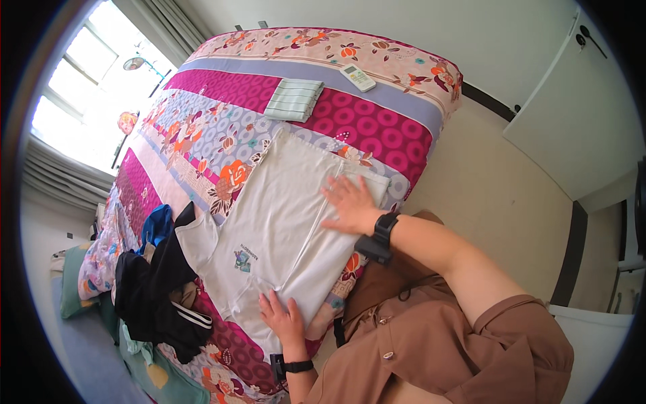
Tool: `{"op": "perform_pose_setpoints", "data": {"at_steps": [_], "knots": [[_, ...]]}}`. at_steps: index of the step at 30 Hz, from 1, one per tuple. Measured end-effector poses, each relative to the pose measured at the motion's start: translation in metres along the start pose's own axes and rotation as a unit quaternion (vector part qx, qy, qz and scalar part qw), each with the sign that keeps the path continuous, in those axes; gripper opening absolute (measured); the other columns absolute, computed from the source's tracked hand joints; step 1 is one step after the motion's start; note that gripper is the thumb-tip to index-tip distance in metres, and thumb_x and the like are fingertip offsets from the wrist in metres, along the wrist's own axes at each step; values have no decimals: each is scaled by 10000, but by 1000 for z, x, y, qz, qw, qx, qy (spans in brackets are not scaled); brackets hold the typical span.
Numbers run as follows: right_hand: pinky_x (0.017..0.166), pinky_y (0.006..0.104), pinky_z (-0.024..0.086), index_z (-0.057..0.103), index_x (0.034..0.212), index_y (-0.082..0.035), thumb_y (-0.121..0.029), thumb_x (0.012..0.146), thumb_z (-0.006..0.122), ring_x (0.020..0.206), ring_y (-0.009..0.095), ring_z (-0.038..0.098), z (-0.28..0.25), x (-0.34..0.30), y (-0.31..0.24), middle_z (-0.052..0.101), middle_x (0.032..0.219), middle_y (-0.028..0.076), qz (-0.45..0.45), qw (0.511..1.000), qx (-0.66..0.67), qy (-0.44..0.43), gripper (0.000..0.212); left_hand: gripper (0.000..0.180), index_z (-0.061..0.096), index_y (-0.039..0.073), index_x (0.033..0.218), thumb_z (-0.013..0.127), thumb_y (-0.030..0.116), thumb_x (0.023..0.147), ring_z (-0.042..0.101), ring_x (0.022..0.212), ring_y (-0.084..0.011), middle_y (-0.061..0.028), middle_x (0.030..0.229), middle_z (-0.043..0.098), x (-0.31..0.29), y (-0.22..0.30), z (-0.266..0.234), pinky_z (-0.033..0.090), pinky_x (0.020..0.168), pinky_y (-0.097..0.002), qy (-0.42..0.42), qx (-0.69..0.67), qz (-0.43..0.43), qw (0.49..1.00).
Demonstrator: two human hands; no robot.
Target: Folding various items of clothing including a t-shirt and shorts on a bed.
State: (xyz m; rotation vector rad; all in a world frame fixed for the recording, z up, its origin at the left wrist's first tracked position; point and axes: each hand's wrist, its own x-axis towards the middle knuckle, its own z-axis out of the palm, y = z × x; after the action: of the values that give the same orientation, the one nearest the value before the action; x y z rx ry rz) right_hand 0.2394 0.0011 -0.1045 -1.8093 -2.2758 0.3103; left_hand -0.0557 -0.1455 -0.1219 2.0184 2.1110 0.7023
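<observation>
A white T-shirt [279,202] with a small print on its chest lies spread on the bed, its hem toward the right and one sleeve out to the left. A long crease runs down its length on my side. My right hand [351,205] rests flat on the shirt near the hem, fingers spread. Near the collar end, my left hand [282,320] lies on the cloth, its fingers apart. Neither hand grips anything. The second sleeve does not show.
Beyond the shirt are a folded pale striped cloth [294,99] and a white remote control [357,78] on the patterned bedspread [397,135]. Dark clothes [145,296] are heaped at the left, beside a green pillow [73,283]. A white door [572,114] stands at the right.
</observation>
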Motion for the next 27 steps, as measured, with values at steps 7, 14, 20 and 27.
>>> {"op": "perform_pose_setpoints", "data": {"at_steps": [7, 14, 20, 27], "knots": [[1119, 508, 11, 218, 1461, -165, -671, 821, 391, 1415, 258, 84, 1, 9, 33, 156, 1532, 13, 86, 996, -32, -18, 834, 653, 382, 111, 1389, 539, 410, 830, 213, 1346, -419, -205, 1459, 275, -2, 4, 11, 121, 1078, -574, -72, 167, -38, 983], [1115, 517, 47, 212, 1464, -177, -652, 840, 380, 1409, 310, 85, 0, 10, 39, 169, 1531, 22, 79, 994, -51, -54, 802, 636, 385, 137, 1391, 535, 428, 846, 217, 1338, -440, -194, 1459, 283, -25, -9, -18, 121, 1067, -595, -11, 114, -100, 988], [1119, 518, 58, 207, 1466, -225, -641, 828, 429, 1415, 284, 77, -8, -1, 42, 143, 1535, 39, 117, 989, -74, -45, 793, 628, 390, 181, 1390, 528, 455, 842, 283, 1310, -435, -183, 1435, 338, -64, -37, -35, 178, 1039, -617, -14, 216, -165, 962], [1120, 514, 45, 165, 1474, -242, -654, 821, 431, 1420, 270, 41, -10, 2, 43, 109, 1542, 38, 129, 987, -63, -77, 818, 635, 386, 195, 1393, 524, 475, 840, 308, 1295, -426, -175, 1440, 329, -64, -44, -32, 199, 1033, -613, -4, 195, -158, 968]]}}
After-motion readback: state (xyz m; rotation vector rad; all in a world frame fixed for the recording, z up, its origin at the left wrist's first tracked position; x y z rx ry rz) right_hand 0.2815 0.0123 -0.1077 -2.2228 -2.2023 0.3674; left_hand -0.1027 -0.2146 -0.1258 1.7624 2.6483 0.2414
